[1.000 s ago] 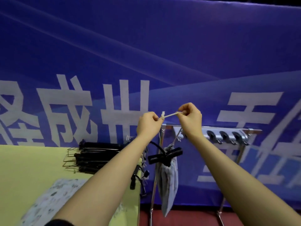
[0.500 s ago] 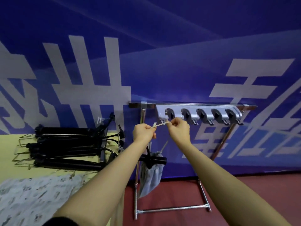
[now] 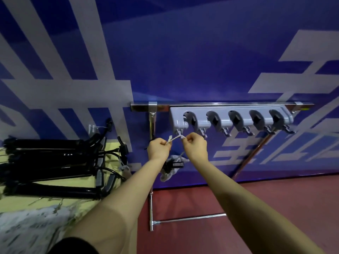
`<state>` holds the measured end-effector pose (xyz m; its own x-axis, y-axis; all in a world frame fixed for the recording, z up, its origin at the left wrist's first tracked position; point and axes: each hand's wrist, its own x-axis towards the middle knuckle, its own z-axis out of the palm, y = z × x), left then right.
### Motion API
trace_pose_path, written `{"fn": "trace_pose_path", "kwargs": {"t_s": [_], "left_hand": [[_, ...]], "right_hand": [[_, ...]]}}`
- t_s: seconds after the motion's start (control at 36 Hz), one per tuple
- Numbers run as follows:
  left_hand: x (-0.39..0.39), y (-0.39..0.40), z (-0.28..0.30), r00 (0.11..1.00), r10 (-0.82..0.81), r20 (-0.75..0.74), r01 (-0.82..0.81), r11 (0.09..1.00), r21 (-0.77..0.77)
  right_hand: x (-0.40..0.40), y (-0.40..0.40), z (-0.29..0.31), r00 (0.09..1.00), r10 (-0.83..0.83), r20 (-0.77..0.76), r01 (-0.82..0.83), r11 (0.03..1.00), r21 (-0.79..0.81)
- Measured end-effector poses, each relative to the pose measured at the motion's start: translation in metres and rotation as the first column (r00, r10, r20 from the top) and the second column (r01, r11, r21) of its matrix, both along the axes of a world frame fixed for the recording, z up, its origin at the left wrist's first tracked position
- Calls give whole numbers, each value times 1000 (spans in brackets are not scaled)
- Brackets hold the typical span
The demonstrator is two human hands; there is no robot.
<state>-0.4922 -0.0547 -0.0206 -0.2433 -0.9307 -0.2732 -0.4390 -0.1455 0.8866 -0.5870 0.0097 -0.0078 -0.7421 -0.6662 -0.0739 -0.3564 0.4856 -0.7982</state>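
left hand (image 3: 158, 150) and right hand (image 3: 195, 148) are both stretched out ahead of the person, the left arm passing over the patterned cloth (image 3: 27, 228) that lies at the near edge of the yellow tabletop (image 3: 18, 202). each hand is closed into a loose fist, with the fingertips pinching one end of a short white cord (image 3: 176, 138), which runs nearly taut between them. from the cord a grey cloth pouch (image 3: 167, 176) dangles just under the wrists, with a black clip (image 3: 174, 165) across it; how the two are joined is hidden behind the hands.

a second ago the hands held the cord up level with the chrome rail (image 3: 141, 107). since then they have come down, and half a second ago they were already where they are now, close under the leftmost hook (image 3: 180, 132) of the grey holder rack (image 3: 231, 114). to my eye the loop is being held open to slip over that hook. it isn't on yet, so the hands still carry the pouch. the hook is small, so the cord will want lifting up and over its tip.

off to the left, black clothes hangers (image 3: 49, 169) are stacked along the far edge of the tabletop. behind everything hangs the blue banner (image 3: 183, 52) with its big pale characters.
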Motion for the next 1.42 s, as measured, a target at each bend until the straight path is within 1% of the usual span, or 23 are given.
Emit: {"fn": "trace_pose_path", "kwargs": {"t_s": [0.08, 0.17, 0.33, 0.42, 0.5, 0.58, 0.67, 0.81, 0.89, 1.0, 1.06, 1.14, 1.22, 1.31, 1.36, 1.42], "left_hand": [[4, 4, 0, 996, -76, 40, 79, 994, -77], [11, 7, 5, 991, -124, 57, 130, 985, -117], [38, 24, 23, 988, -133, 77, 145, 973, -182], [58, 37, 32, 989, -122, 78, 136, 967, -216], [87, 55, 41, 987, -112, 115, 140, 953, -270], [116, 66, 49, 991, -84, 102, 112, 946, -306], [148, 73, 55, 997, -52, 58, 67, 953, -295], [217, 88, 53, 992, 41, 116, -4, 954, -300], [256, 91, 45, 981, 90, 171, -40, 960, -275], [303, 92, 31, 975, 139, 172, -97, 968, -233], [326, 92, 23, 970, 157, 188, -116, 970, -213], [354, 90, 10, 964, 155, 215, -113, 974, -194], [382, 88, -3, 961, 101, 259, -61, 986, -158], [402, 86, -16, 950, 42, 308, -6, 993, -115], [409, 87, -24, 936, 0, 351, 37, 994, -99], [415, 85, -31, 917, -62, 394, 101, 992, -78]], "right_hand": [[3, 2, -2, 999, 34, -5, -34, 999, 0], [7, 8, -1, 998, 63, -2, -63, 998, 13], [24, 30, 11, 998, 55, -12, -56, 998, -28], [40, 43, 20, 997, 80, -18, -81, 995, -56], [66, 59, 26, 992, 125, -17, -126, 989, -82], [90, 67, 32, 986, 164, -18, -165, 981, -102], [116, 71, 37, 973, 227, -30, -229, 966, -123], [173, 75, 23, 939, 344, 12, -341, 935, -99], [206, 71, 13, 924, 382, -8, -381, 922, -70], [245, 66, 3, 902, 430, -30, -430, 903, -3], [266, 63, -3, 877, 480, -22, -479, 877, 35], [290, 60, -12, 825, 565, -21, -563, 825, 47], [315, 54, -25, 748, 663, -30, -658, 746, 101], [336, 47, -38, 656, 751, -71, -727, 654, 209], [345, 43, -46, 561, 815, -146, -742, 573, 348], [352, 39, -55, 481, 857, -187, -725, 508, 465]]}}
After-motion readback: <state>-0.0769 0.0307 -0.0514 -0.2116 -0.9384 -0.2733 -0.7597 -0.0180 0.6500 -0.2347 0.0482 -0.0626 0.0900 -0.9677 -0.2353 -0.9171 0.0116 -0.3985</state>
